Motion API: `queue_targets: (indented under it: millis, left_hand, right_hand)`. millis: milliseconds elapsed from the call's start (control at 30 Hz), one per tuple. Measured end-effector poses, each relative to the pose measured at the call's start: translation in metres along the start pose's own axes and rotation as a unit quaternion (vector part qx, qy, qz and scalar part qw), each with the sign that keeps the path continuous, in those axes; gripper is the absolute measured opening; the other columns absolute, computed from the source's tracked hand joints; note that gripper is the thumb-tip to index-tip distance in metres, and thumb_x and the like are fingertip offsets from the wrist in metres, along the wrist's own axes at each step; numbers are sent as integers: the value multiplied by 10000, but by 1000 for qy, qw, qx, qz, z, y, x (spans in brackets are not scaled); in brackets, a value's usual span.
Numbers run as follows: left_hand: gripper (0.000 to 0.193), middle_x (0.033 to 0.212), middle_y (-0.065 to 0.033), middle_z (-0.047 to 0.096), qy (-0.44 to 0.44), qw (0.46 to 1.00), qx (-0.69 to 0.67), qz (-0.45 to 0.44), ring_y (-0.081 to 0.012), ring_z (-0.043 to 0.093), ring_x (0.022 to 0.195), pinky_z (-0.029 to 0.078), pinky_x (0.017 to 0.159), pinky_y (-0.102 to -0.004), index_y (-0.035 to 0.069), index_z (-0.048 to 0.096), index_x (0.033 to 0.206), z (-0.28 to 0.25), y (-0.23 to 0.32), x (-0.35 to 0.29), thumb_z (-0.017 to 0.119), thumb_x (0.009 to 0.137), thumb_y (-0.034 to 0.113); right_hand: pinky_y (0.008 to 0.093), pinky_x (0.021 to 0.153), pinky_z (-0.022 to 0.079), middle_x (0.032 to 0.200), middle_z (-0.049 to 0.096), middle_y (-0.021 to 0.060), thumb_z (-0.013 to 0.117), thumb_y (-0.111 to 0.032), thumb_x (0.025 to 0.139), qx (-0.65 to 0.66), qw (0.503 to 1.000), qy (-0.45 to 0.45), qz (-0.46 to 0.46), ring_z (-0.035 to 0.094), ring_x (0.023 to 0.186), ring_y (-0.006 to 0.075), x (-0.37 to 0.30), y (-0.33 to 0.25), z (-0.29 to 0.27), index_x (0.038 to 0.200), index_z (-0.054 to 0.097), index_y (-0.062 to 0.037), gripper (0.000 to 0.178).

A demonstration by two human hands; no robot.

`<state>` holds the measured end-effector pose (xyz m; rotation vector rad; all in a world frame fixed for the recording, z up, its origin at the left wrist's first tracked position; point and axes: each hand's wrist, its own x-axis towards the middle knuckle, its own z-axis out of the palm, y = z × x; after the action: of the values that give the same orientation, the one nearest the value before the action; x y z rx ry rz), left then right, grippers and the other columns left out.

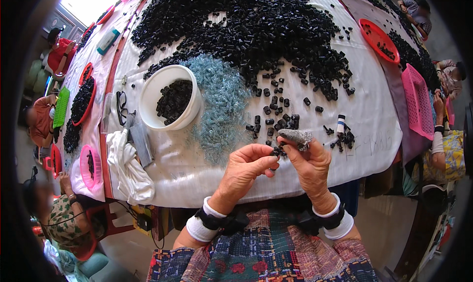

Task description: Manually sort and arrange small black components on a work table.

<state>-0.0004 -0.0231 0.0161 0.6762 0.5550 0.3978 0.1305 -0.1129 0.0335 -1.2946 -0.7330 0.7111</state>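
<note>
My left hand (244,171) is closed in a pinch on a small black cylindrical piece, over the near part of the white-covered table. Close beside it, my right hand (311,171) bends its fingers toward the same spot. A grey, worn fabric cover (297,136) sheathes one right finger. Small black pieces (277,152) show between the two hands; the fingers partly hide what the right one grips. Loose black cylindrical pieces (283,122) lie just beyond. Left of them spreads a heap of tiny pale-blue translucent parts (217,104).
A white bucket (148,112) holds black pieces. A large black heap (231,30) covers the far table. Eyeglasses (121,108), white cloth (127,168) and a grey box (141,144) lie left. A blue-banded white tube (341,124) stands right. Red tray (377,30), pink basket (416,102); people sit both sides.
</note>
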Motion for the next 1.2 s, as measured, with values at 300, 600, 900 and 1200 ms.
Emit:
queue_targets:
  millis: [300, 600, 900, 1200]
  left_hand:
    - [182, 844, -80, 653, 30, 999, 16, 29, -140, 640, 754, 518, 600, -235, -12, 602, 966, 5, -2, 2, 668, 805, 38]
    - [179, 826, -84, 659, 64, 993, 87, 52, -129, 636, 726, 534, 598, -232, -23, 622, 939, 2, -4, 1, 689, 783, 32]
    - [178, 820, -93, 663, 69, 990, 115, 35, -135, 639, 724, 532, 602, -236, -32, 635, 926, 0, -3, -1, 696, 784, 54]
    - [163, 856, -100, 661, 99, 986, 133, -19, -161, 651, 718, 539, 585, -236, -26, 628, 941, 1, 1, -1, 660, 816, 73]
  right_hand:
    - [214, 762, 485, 949, 671, 53, 611, 37, 826, -90, 995, 11, -45, 605, 858, 87, -5, 11, 4, 1052, 629, -15, 233]
    - [214, 705, 488, 885, 681, 58, 628, 30, 814, -179, 978, 12, -109, 611, 795, 83, -6, 18, 2, 1027, 638, -4, 216]
    - [222, 662, 490, 849, 681, 61, 643, 17, 799, -194, 977, -9, -86, 618, 744, 87, -6, 20, -1, 991, 644, -10, 194]
    - [348, 577, 469, 749, 574, 138, 608, 94, 675, -280, 944, -34, -171, 575, 657, 297, -7, 22, 2, 931, 622, -4, 275]
